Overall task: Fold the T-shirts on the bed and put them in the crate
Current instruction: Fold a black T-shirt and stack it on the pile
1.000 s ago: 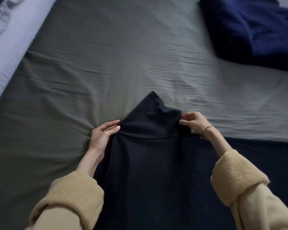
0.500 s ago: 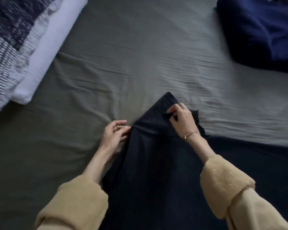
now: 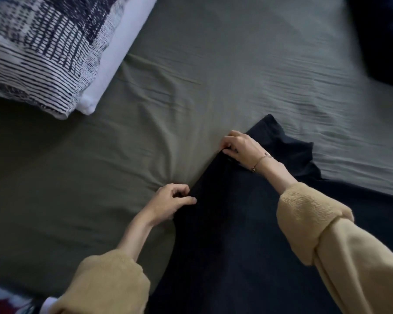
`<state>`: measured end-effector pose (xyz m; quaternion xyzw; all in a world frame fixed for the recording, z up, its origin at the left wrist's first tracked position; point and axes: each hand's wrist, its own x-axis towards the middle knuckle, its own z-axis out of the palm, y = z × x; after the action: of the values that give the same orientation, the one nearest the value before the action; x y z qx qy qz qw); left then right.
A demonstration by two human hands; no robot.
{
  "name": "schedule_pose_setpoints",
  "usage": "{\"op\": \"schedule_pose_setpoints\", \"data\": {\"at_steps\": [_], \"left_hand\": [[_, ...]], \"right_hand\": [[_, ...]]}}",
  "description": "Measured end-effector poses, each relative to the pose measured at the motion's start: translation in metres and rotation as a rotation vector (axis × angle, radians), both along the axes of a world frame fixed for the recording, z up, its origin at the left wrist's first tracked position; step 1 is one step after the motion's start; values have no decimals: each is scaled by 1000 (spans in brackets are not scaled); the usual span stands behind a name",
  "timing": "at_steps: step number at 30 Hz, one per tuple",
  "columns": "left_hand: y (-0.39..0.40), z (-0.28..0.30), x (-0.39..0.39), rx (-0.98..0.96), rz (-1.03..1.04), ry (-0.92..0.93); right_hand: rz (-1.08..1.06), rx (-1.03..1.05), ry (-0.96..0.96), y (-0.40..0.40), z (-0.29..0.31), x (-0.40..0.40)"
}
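A black T-shirt (image 3: pixel 236 234) lies spread on the grey-green bed sheet (image 3: pixel 191 75), reaching from the bottom of the view up to a folded sleeve near the middle. My left hand (image 3: pixel 170 202) pinches the shirt's left edge with curled fingers. My right hand (image 3: pixel 241 150), a thin bracelet at its wrist, grips the same left edge higher up, beside the sleeve. A dark blue garment (image 3: pixel 381 37) lies blurred at the top right corner. No crate is in view.
A patterned black-and-white pillow (image 3: pixel 43 46) rests on a white pillow (image 3: pixel 114 60) at the top left. Something red and blue (image 3: pixel 2 302) shows at the bottom left corner, beyond the bed's edge.
My right hand crossed from the sleeve's right side to the shirt's left edge. My left hand slid down that edge and curled onto it. The view swung left, showing more of the pillows.
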<state>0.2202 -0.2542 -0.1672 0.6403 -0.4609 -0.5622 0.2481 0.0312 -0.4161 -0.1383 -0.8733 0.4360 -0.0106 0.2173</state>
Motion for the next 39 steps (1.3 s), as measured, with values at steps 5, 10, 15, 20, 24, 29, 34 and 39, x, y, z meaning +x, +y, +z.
{"op": "schedule_pose_setpoints", "data": {"at_steps": [5,10,15,20,24,29,34,39], "left_hand": [[-1,-5,-2,-31,63,-56],[-2,-1,-7,-47,129,-89],[16,7,-31,-82,126,-304],[58,29,-65,-230,162,-623],[116,47,-113,-336,48,-803],[196,46,-166,-383,-183,-749],[265,43,-201,-287,-318,-662],[313,45,-238,-246,-410,-693]], "right_hand": [[-85,-109,-79,23,-2,2],[-160,-207,-122,67,8,-8],[-221,-95,-31,150,13,-55],[-283,54,79,221,19,-109],[-351,106,95,270,27,-148],[-378,154,139,334,36,-210],[-417,236,219,396,37,-278],[-441,311,302,450,31,-335]]}}
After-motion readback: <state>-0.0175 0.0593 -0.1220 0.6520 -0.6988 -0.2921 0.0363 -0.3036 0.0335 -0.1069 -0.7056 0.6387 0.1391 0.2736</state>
